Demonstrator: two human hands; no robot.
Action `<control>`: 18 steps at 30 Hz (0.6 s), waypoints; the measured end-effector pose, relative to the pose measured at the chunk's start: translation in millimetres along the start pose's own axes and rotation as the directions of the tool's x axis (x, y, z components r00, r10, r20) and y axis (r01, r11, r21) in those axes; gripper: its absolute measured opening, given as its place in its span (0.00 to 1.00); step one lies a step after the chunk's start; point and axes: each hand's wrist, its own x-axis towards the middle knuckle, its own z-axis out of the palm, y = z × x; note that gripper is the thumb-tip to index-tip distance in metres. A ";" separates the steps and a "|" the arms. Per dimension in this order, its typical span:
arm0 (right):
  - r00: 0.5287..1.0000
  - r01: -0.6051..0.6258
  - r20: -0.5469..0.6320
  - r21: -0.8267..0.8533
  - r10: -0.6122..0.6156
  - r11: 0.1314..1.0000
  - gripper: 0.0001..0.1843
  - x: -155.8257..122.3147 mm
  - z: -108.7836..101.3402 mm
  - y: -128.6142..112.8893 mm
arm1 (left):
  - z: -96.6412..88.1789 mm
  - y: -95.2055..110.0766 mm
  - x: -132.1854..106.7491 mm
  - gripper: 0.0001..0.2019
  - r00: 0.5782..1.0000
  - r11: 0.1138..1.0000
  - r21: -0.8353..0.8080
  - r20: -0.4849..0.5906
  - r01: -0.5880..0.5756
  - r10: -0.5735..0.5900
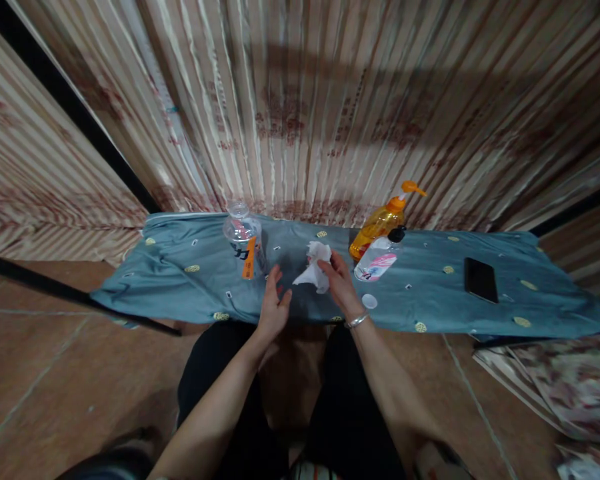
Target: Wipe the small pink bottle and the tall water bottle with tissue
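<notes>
My right hand (339, 281) pinches a crumpled white tissue (314, 267) and holds it on the blue-grey cloth (180, 267) that covers a low table. A silver bracelet sits on that wrist. My left hand (274, 303) rests beside the tissue on the cloth, fingers stretched out and holding nothing. Left of my hands stands a clear plastic cup (243, 240) with a domed lid and an orange label.
An orange pump bottle (383, 220) and a smaller clear bottle with a pink label (379, 260) stand right of my hands. A small white cap (369, 301) lies near the front edge. A black phone (480, 279) lies far right. Striped curtains hang behind.
</notes>
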 end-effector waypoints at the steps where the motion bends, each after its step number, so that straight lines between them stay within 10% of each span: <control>1: 1.000 -0.008 0.004 -0.005 0.008 1.000 0.23 1.4 5.4 9.3 | -7.7 0.8 -0.3 0.33 1.000 1.000 -0.004 -0.018 -0.008 0.008; 10: 0.996 -0.047 0.048 -0.351 0.069 0.935 0.27 -19.7 3.2 57.7 | -58.2 12.9 2.2 0.28 0.989 0.995 0.038 -0.106 -0.096 0.100; 18: 0.983 0.160 0.111 -0.908 -0.146 0.388 0.31 -56.2 -72.7 17.2 | -95.2 28.5 22.5 0.40 0.927 0.961 0.238 -0.307 -0.144 0.215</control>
